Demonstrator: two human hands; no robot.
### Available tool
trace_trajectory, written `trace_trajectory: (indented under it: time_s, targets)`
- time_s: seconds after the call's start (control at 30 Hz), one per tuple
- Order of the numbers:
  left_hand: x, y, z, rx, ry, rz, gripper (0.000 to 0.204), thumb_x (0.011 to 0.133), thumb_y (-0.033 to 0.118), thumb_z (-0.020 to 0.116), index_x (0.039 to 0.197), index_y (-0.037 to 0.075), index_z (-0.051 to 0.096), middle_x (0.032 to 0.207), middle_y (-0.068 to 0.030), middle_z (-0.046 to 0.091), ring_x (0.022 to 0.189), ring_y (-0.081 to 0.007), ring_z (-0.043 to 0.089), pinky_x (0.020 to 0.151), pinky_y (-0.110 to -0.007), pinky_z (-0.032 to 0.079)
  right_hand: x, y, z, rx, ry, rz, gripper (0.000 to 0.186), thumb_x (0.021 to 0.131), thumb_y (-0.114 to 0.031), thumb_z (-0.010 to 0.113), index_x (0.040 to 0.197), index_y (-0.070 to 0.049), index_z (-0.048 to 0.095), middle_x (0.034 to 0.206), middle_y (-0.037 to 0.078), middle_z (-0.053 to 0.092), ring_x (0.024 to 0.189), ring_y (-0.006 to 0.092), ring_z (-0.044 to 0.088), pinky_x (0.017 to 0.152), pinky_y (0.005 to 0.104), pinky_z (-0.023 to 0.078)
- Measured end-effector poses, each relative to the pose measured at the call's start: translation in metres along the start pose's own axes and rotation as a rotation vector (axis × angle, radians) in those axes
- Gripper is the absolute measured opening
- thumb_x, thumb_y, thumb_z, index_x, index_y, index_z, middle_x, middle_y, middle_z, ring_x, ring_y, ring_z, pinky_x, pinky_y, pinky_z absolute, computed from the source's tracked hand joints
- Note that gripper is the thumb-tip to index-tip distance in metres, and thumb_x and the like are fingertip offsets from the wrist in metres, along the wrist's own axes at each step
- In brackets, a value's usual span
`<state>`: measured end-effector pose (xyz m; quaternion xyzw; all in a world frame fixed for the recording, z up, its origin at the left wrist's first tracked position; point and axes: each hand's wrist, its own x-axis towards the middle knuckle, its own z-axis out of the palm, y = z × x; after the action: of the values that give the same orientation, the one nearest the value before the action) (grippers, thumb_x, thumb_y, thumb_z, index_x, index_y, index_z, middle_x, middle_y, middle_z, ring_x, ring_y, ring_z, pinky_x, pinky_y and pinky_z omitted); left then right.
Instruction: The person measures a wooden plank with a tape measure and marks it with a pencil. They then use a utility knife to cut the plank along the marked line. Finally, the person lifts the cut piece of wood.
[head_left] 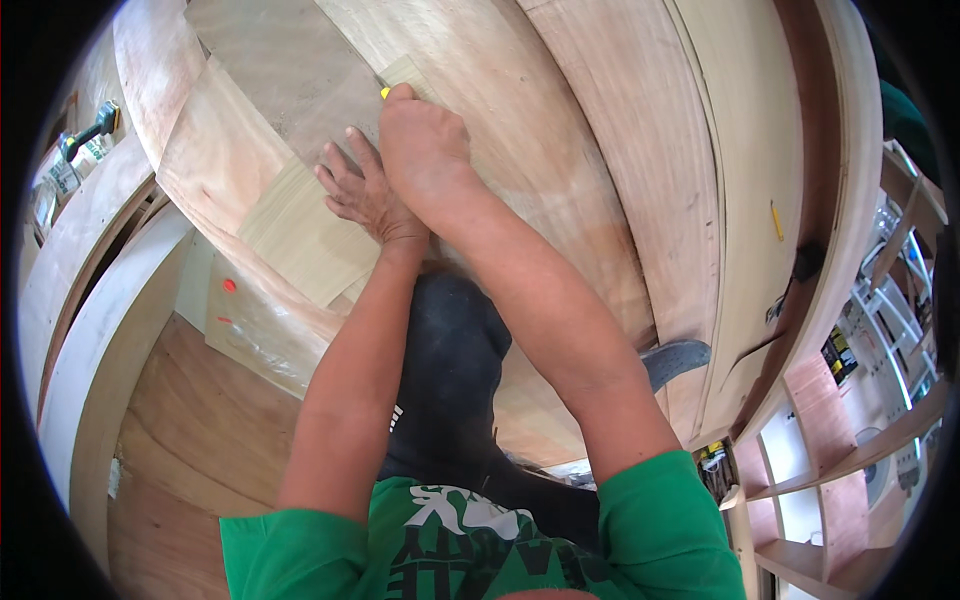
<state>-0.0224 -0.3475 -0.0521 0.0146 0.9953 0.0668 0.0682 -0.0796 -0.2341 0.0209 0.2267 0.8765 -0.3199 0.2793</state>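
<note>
A curved wooden surface (570, 200) is bordered on the right by a brown channel (815, 130) with a dark object (807, 262) in it. A grey sheet (290, 75) lies under the left hand (368, 198), its fingers spread; the right hand (425, 145) curls tightly around a yellow tool (385, 92) jutting out by the sheet's edge.

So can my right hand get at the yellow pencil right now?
Probably, but it would need freeing first: your right hand is closed around a yellow tool. The yellow pencil lies uncovered off to the right, nothing visibly blocking it.
</note>
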Motion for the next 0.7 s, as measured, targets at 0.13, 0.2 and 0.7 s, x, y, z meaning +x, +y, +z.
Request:
trace_trajectory:
  time_s: [0.13,0.2,0.7]
  targets:
    - [-0.001,0.002,0.000,0.048,0.020,0.009,0.084,0.091,0.052,0.062,0.158,0.022,0.021,0.161,-0.0155,0.012,0.149,-0.0460,0.006,0.114,-0.067,0.014,0.000,0.001,-0.006,0.037,-0.043,-0.001,0.056,0.087,-0.031,0.074,0.121,0.008,0.051,0.097,0.014,0.075,0.093,0.0235,0.075,0.077,0.0327,0.059]
    - [0.000,0.002,-0.002,0.054,0.027,0.008,0.082,0.092,0.052,0.060,0.158,0.021,0.022,0.160,-0.0163,0.014,0.149,-0.0463,0.007,0.114,-0.067,0.014,-0.005,0.001,-0.007,0.080,-0.026,-0.006,0.046,0.089,-0.025,0.071,0.117,0.006,0.052,0.096,0.017,0.074,0.092,0.0281,0.074,0.078,0.0371,0.059]
    - [0.001,0.010,-0.006,-0.006,0.088,-0.005,0.059,0.099,0.038,0.045,0.153,0.015,0.038,0.159,-0.0205,0.024,0.147,-0.0462,0.015,0.114,-0.067,0.014,-0.121,0.084,0.050,0.017,-0.149,0.105,0.015,0.097,-0.009,0.047,0.108,0.000,0.050,0.094,0.025,0.071,0.089,0.0422,0.070,0.077,0.0507,0.056]
